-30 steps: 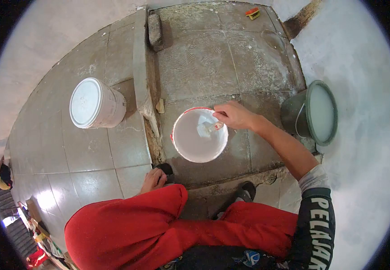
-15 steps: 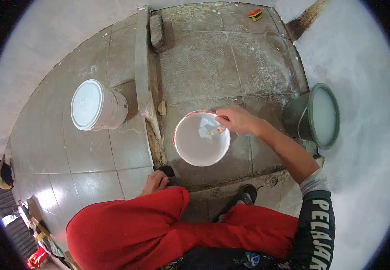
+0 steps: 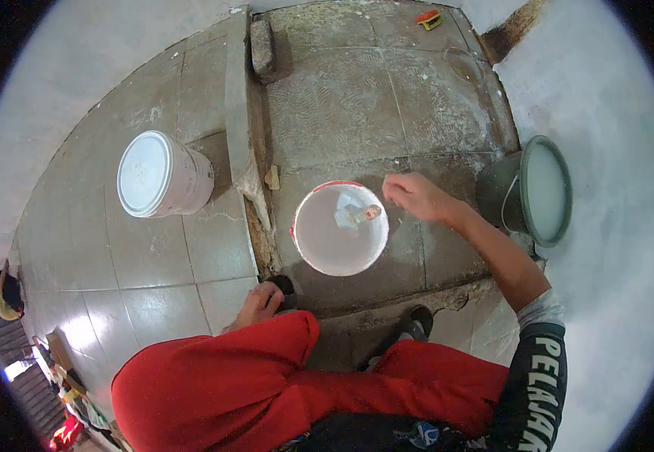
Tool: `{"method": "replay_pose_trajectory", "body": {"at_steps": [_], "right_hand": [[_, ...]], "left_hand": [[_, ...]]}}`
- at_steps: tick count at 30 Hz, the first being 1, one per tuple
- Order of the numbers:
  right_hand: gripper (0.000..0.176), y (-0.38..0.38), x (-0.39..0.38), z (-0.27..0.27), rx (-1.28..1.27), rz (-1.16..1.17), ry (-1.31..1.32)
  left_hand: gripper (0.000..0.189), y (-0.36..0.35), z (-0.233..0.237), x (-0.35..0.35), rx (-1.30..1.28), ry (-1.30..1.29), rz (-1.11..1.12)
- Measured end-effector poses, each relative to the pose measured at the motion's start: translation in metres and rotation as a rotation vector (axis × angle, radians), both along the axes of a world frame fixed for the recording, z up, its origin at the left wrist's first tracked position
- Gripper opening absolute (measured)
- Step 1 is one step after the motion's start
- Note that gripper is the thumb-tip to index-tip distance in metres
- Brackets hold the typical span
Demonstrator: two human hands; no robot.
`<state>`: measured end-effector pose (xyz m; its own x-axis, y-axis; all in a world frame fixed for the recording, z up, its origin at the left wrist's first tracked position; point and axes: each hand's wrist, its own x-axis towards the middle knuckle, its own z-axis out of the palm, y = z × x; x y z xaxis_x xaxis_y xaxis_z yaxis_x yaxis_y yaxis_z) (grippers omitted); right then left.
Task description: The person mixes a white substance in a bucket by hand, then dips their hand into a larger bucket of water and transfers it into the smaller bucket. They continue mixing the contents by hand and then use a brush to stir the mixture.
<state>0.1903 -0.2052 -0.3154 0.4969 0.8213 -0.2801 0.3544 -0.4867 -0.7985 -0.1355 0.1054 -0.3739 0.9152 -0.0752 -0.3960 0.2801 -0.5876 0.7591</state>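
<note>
- Just left of the right hand (image 3: 415, 197): tool (image 3: 373, 212) inside white bucket (image 3: 340, 273), its pale end hard to make out.
- Right hand: fingers bent, apart from the tool; palm hidden, spread cannot be told.
- Left hand (image 3: 261, 301): forearm hidden behind red trousers (image 3: 221, 369); grip cannot be told.

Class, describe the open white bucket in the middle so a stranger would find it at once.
Start from the red trousers at the bottom of the picture and look up to the floor. Beside the right hand stands the open white bucket. Red marks its rim, unlike the lidded white bucket or the green bucket.
</note>
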Motion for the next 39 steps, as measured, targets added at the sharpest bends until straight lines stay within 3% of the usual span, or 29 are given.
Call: {"method": "replay_pose_trajectory", "body": {"at_steps": [1, 2, 6, 9, 11, 14, 20, 23, 25, 32, 36, 39], "right_hand": [[0.026, 0.001, 0.001, -0.007, 0.035, -0.154, 0.04], [0.026, 0.002, 0.001, -0.012, 0.07, -0.309, 0.081], [0.027, 0.012, 0.005, -0.017, 0.075, -0.351, 0.126], [0.027, 0.01, 0.007, -0.006, 0.103, -0.191, 0.153], [0.029, 0.007, 0.008, 0.009, -0.049, 0.006, 0.01], [0.036, 0.004, 0.001, 0.009, -0.121, 0.087, 0.07], [0.034, -0.004, -0.02, 0.014, -0.251, 0.075, 0.053], [0.037, -0.006, -0.027, 0.011, -0.269, 0.048, 0.072], [0.038, -0.004, -0.028, 0.015, -0.313, 0.067, 0.068], [0.038, 0.001, -0.04, 0.007, -0.405, -0.077, 0.138], [0.038, -0.004, -0.047, 0.004, -0.362, -0.154, 0.169], [0.036, -0.013, -0.055, -0.015, -0.189, -0.192, 0.159]], "left_hand": [[0.015, 0.0, 0.015, 0.012, -0.157, 0.234, 0.135], [0.015, 0.0, 0.025, 0.021, -0.156, 0.237, 0.131], [0.027, 0.002, 0.046, 0.055, -0.184, 0.02, 0.192], [0.033, 0.002, 0.059, 0.071, -0.169, -0.034, 0.165], [0.033, 0.0, 0.064, 0.075, -0.162, -0.022, 0.141], [0.031, -0.003, 0.061, 0.075, -0.202, 0.048, 0.129], [0.027, -0.026, 0.041, 0.032, -0.233, 0.161, 0.015], [0.022, -0.033, 0.015, 0.003, -0.205, 0.098, -0.015], [0.019, -0.033, 0.005, -0.003, -0.063, -0.128, -0.108], [0.016, -0.041, 0.007, -0.006, -0.012, -0.06, -0.025], [0.014, -0.038, 0.0, -0.008, 0.0, -0.071, -0.049], [0.015, -0.041, 0.0, -0.009, 0.008, -0.072, -0.035]]}}
